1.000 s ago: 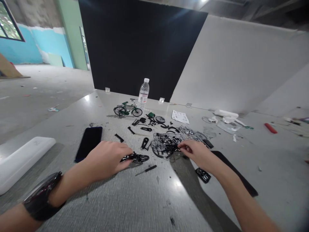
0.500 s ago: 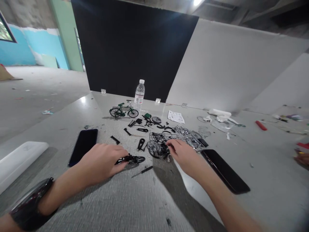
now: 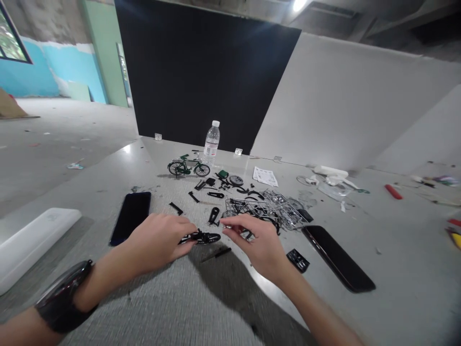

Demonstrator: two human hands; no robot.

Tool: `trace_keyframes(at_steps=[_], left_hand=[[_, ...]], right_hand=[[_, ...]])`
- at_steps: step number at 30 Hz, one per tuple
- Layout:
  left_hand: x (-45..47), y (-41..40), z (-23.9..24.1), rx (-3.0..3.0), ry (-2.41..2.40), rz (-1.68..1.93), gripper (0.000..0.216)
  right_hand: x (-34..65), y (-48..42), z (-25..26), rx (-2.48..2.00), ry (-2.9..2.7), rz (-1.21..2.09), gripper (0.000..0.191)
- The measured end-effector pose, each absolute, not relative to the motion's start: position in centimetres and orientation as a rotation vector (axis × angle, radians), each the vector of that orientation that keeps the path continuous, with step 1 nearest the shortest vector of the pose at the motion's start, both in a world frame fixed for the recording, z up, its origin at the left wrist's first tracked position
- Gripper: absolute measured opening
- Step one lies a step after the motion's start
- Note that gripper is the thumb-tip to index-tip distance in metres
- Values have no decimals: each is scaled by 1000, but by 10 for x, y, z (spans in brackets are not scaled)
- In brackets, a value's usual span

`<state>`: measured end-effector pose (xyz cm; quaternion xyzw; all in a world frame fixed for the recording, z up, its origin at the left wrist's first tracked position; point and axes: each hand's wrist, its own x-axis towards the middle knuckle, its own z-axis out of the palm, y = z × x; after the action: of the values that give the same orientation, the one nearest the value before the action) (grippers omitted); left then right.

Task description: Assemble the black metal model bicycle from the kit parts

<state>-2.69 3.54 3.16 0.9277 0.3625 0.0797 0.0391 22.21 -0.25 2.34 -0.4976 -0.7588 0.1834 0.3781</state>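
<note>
Fingers: left hand [image 3: 164, 238] is gripping black bike part [image 3: 211, 238] well inside worktop's [image 3: 144, 298] far edge (keep bracing); right hand's [image 3: 262, 242], can't tell.

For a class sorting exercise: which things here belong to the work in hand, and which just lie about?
Likely the job's:
black bike part in left hand
loose parts
sprues
screwdriver
green bike

Probably just lying about:
bottle
left phone
right phone
white case

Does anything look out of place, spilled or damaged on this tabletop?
Nothing looks plainly spilled or damaged; the bottle and green model bicycle stand upright. The untidiest spot is the jumble of silver parts frames beyond the right hand, with loose black parts strewn beside it.
</note>
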Motion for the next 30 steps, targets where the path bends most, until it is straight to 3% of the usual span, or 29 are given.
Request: trace_keyframes(at_steps=[12, 30], left_hand=[[-29, 35, 26, 2877, 1072, 358, 10], [-28, 33, 26, 2892, 1094, 345, 11]], right_hand=[[182, -2, 57, -1176, -2053, 550, 10], [176, 1, 61, -1335, -2282, 551, 13]])
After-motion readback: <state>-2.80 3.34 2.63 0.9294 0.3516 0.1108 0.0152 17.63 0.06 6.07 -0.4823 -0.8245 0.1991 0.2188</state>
